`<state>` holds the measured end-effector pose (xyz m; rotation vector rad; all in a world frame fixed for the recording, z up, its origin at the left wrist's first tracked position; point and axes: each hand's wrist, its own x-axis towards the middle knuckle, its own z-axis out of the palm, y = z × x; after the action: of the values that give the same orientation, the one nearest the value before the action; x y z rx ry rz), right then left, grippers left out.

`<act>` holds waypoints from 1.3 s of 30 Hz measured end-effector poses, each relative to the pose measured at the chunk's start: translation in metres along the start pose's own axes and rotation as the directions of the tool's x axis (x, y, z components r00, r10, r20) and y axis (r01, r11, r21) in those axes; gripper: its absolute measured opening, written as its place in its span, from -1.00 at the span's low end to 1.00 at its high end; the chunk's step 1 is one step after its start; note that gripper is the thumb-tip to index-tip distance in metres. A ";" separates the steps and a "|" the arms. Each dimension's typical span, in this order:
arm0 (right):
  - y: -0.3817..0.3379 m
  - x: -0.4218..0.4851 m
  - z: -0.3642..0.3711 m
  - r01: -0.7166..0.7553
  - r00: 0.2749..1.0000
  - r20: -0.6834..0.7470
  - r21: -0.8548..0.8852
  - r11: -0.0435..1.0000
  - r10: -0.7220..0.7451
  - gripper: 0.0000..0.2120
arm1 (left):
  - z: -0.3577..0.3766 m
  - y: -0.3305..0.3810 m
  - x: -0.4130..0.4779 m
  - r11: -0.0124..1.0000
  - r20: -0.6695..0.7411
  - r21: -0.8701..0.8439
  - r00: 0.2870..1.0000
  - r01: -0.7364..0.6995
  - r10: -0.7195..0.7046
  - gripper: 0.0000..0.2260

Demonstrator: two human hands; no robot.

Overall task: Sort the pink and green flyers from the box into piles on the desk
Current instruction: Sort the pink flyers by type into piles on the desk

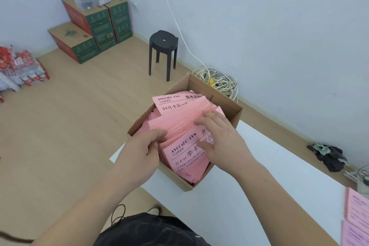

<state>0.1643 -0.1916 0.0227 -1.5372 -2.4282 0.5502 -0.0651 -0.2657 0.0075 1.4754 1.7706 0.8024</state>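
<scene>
Pale walls and a wood floor sit behind a white desk (269, 175), and right at its far corner stands the cardboard box (229, 106), packed with pink flyers (179, 122) fanned out loose and uneven. Beyond the box there's a black stool (162, 46), and just behind the box a tangle of cable (217, 82) lies on the floor.

Both hands are in the box. The left hand (139, 150) is curled round the left edge of the bundle, fingers on top and thumb tucked below, gripping a thick wad. The right hand (221, 136) lies flat with straight fingers, pressing down on the top sheets and gripping nothing. A pink pile (357, 209) already sits on the desk, well to the right of the box. No green flyers show anywhere.

Here's the danger as I read it: that wad is slippery and splayed, held from one side only. Lift it now and the lower sheets could slide out and scatter, some onto the floor left of the box. The box looks perched close to the desk's edge too, so a hard upward tug might drag or tip it. Any green sheets buried deep could also ride along unseen into the pink pile.
</scene>
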 end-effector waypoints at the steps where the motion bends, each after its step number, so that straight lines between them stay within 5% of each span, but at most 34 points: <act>1: -0.001 0.000 0.001 -0.007 1.000 0.013 -0.008 1.000 0.008 -0.46 | -0.001 -0.001 -0.001 1.000 0.008 0.002 1.000 -0.004 0.004 -0.62; 8: -0.002 -0.008 0.009 0.019 0.999 0.038 -0.047 0.999 -0.017 -0.21 | -0.008 0.018 -0.007 0.972 0.174 -0.197 0.980 0.128 -0.093 -0.50; 11: 0.002 -0.018 0.007 0.038 0.999 -0.020 0.024 0.999 -0.038 -0.43 | -0.016 0.028 -0.018 0.981 0.333 -0.175 0.943 0.081 -0.019 -0.46; 14: 0.004 -0.028 0.003 0.043 0.998 -0.038 0.038 0.998 -0.042 -0.61 | -0.024 0.025 -0.021 0.979 0.319 -0.169 0.946 0.110 -0.052 -0.51; 16: 0.005 -0.033 0.002 0.056 0.998 -0.039 0.036 0.998 -0.054 -0.63 | -0.027 0.018 -0.019 0.990 0.279 -0.112 0.959 0.090 -0.056 -0.57; 21: 0.006 -0.032 -0.007 0.088 0.995 -0.042 -0.003 0.996 -0.088 -0.63 | -0.009 0.013 -0.019 0.977 0.441 0.149 0.895 -0.151 0.072 -0.64; 24: 0.008 -0.025 -0.014 0.107 0.990 -0.081 -0.124 0.987 -0.118 -0.67 | 0.017 0.018 -0.018 0.948 0.304 0.163 0.928 -0.272 0.214 -0.83; 27: 0.007 -0.020 -0.033 0.038 0.997 -0.057 -0.175 0.984 -0.048 -0.73 | 0.018 0.029 -0.015 0.972 0.128 -0.028 0.963 -0.234 0.236 -0.82; 32: -0.004 -0.035 -0.091 -0.171 0.959 -0.209 0.106 0.980 0.190 -0.86 | 0.004 0.077 -0.001 0.916 0.034 -0.354 0.976 -0.191 0.217 -0.80; 35: 0.020 -0.065 -0.116 -0.331 0.869 -0.223 0.401 0.854 0.442 -0.78 | 0.013 0.102 0.006 0.905 0.064 -0.374 0.968 -0.201 0.241 -0.80; 39: 0.090 -0.134 -0.097 -0.310 0.769 0.008 0.879 0.362 0.639 -0.59 | 0.058 0.118 0.006 0.920 0.175 -0.347 0.951 -0.184 0.256 -0.82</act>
<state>0.3318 -0.2594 0.0751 -1.6115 -1.0113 1.2295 0.0481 -0.2386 0.0694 1.4885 1.2528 0.9574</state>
